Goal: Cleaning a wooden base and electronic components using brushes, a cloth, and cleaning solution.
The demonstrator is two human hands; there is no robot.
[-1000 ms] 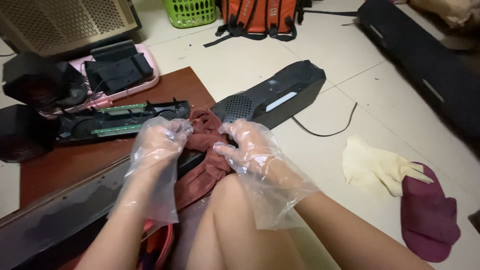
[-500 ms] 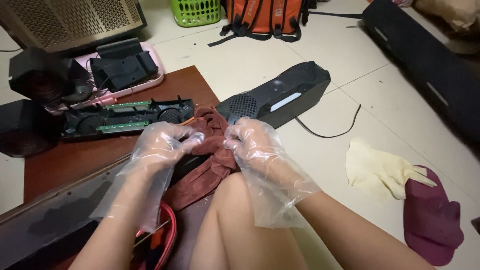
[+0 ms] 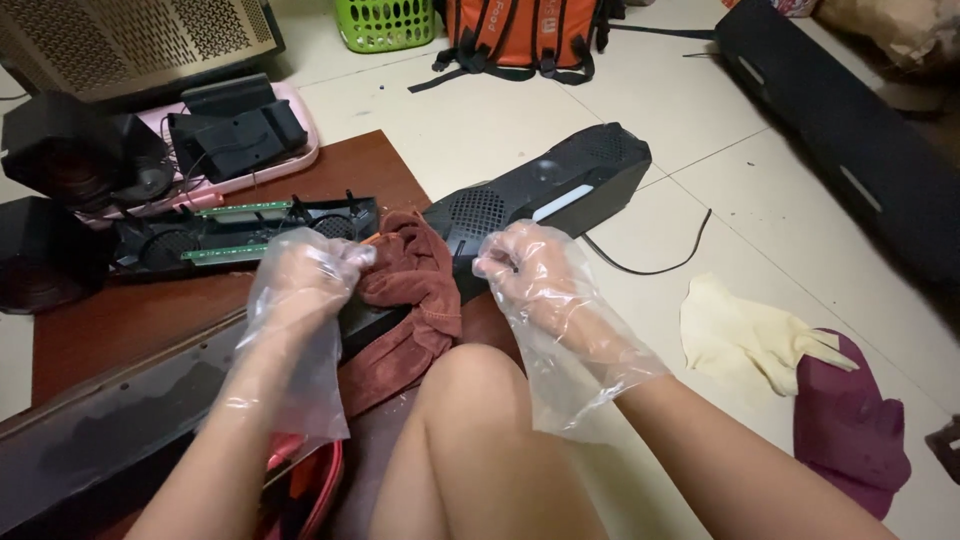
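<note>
Both my hands wear loose clear plastic gloves. My left hand (image 3: 305, 280) is closed on the upper edge of a reddish-brown cloth (image 3: 415, 300). The cloth lies bunched over a long black speaker bar (image 3: 560, 185) that runs from the wooden board out over the tiled floor. My right hand (image 3: 525, 270) hovers just right of the cloth, fingers curled in, close to the bar's perforated grille; nothing shows inside it. My bare knee (image 3: 480, 400) rises between my forearms.
A black front panel (image 3: 120, 410) lies on the low brown wooden board (image 3: 150, 310). Behind are a frame with a green circuit board (image 3: 230, 235), black speakers (image 3: 70, 150) and a pink tray (image 3: 300, 150). On the floor: cream rubber glove (image 3: 745, 335), maroon slipper (image 3: 850, 430), black cable (image 3: 650, 265).
My hands were together on the cloth; now they have drawn apart. The right hand has come off the cloth and moved right, while the left still grips it.
</note>
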